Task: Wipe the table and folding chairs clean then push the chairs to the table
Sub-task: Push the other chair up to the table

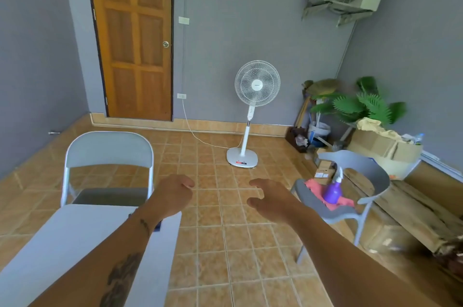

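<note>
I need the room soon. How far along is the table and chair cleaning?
It looks barely started. Done: nothing visibly. In hand: nothing; the left hand and right hand are both empty, held out over the floor. The cloth and spray bottle sit unused on the grey chair. Left: wiping the table and the folding chair, then pushing chairs in.

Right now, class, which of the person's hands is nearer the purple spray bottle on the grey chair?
Right. The right hand hovers open just left of the purple spray bottle; the left hand is farther left, over the white table's corner.
</note>
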`<state>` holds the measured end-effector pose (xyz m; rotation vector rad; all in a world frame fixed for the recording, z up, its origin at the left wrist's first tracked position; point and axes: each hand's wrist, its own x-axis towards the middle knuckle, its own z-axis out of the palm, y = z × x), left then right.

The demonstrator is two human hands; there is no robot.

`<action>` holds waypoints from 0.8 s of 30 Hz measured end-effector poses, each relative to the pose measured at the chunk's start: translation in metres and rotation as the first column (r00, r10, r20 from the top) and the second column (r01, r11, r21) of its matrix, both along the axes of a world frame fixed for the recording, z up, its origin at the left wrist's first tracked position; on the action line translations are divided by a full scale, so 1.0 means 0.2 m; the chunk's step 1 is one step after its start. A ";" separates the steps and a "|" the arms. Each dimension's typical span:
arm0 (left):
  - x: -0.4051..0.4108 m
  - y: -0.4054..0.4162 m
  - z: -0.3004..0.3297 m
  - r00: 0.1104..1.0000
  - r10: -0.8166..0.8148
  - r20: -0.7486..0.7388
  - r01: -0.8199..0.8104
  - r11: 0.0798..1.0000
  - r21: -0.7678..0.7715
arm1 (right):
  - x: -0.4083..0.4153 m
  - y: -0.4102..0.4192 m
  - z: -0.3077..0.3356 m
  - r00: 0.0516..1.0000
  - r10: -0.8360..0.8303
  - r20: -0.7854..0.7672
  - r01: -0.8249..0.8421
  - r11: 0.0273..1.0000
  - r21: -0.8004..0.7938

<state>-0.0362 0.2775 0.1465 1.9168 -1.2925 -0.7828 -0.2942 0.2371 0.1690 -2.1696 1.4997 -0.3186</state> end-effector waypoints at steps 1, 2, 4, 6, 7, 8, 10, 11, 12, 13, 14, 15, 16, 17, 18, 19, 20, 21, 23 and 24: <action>-0.01 -0.14 -0.03 1.000 -0.007 -0.008 0.007 1.000 0.002 | -0.01 -0.14 0.00 1.000 -0.004 -0.020 0.005 1.000 0.005; -0.01 -0.29 -0.05 1.000 -0.004 -0.018 0.004 1.000 0.002 | -0.02 -0.28 0.01 0.999 -0.012 -0.043 0.013 1.000 0.007; 0.00 -0.58 -0.07 0.998 0.013 -0.067 -0.014 1.000 -0.011 | -0.01 -0.56 0.07 0.997 -0.022 -0.073 0.022 1.000 -0.007; 0.03 -0.82 -0.04 0.992 0.036 -0.119 -0.040 0.999 -0.029 | 0.02 -0.82 0.12 0.997 -0.008 -0.081 0.007 1.000 -0.009; 0.04 -0.92 0.00 0.992 0.031 -0.124 -0.035 0.999 -0.024 | 0.04 -0.93 0.13 0.996 -0.002 -0.090 0.001 1.000 -0.006; 0.05 -1.01 0.02 0.992 0.017 -0.125 -0.018 1.000 -0.011 | 0.06 -1.03 0.15 0.995 0.002 -0.099 -0.003 1.000 -0.004; 0.07 -1.20 0.05 0.995 -0.005 -0.100 0.004 1.000 -0.010 | 0.10 -1.24 0.18 0.996 -0.003 -0.085 0.002 1.000 -0.013; 0.09 -1.30 0.07 0.993 -0.010 -0.119 0.007 1.000 -0.029 | 0.12 -1.35 0.21 0.997 -0.003 -0.072 0.002 1.000 -0.019; 0.12 -1.41 0.08 0.988 0.002 -0.154 -0.010 0.999 -0.045 | 0.15 -1.47 0.23 0.998 0.001 -0.055 -0.003 1.000 -0.025; 0.15 -1.51 0.08 0.984 0.019 -0.176 -0.028 0.998 -0.047 | 0.19 -1.58 0.24 0.999 0.014 -0.032 -0.015 0.999 -0.029; 0.19 -1.62 0.08 0.983 0.042 -0.178 -0.048 0.998 -0.031 | 0.23 -1.71 0.24 0.999 0.033 -0.001 -0.033 0.999 -0.031; 0.24 -1.71 0.06 0.982 0.066 -0.178 -0.068 0.998 -0.004 | 0.26 -1.83 0.22 0.998 0.059 0.016 -0.058 0.998 -0.037; 0.28 -1.79 0.04 0.974 0.086 -0.211 -0.080 0.996 0.034 | 0.31 -1.96 0.19 0.996 0.091 0.018 -0.090 0.995 -0.044; 0.32 -1.88 0.02 0.975 0.105 -0.197 -0.095 0.994 0.057 | 0.35 -2.09 0.15 0.992 0.123 0.012 -0.122 0.992 -0.039; 0.37 -1.97 0.00 0.977 0.152 -0.148 -0.146 0.988 0.052 | 0.40 -2.22 0.12 0.988 0.155 0.012 -0.155 0.987 -0.031; 0.42 -2.08 -0.03 0.966 0.199 -0.167 -0.194 0.980 0.047 | 0.44 -2.35 0.09 0.982 0.186 0.014 -0.186 0.982 -0.019; 0.47 -2.17 -0.05 0.949 0.250 -0.190 -0.245 0.968 0.051 | 0.49 -2.48 0.06 0.974 0.226 0.021 -0.226 0.974 -0.003; 0.50 -2.27 -0.07 0.954 0.276 -0.119 -0.271 0.961 0.057 | 0.53 -2.62 0.04 0.965 0.262 0.021 -0.262 0.965 0.020; 0.55 -2.45 -0.05 0.944 0.325 -0.049 -0.323 0.945 0.054 | 0.62 -2.87 0.04 0.948 0.317 0.017 -0.317 0.948 0.036; 0.58 -2.53 -0.04 0.935 0.351 -0.052 -0.348 0.936 0.051 | 0.67 -3.00 0.05 0.939 0.342 0.024 -0.343 0.938 0.041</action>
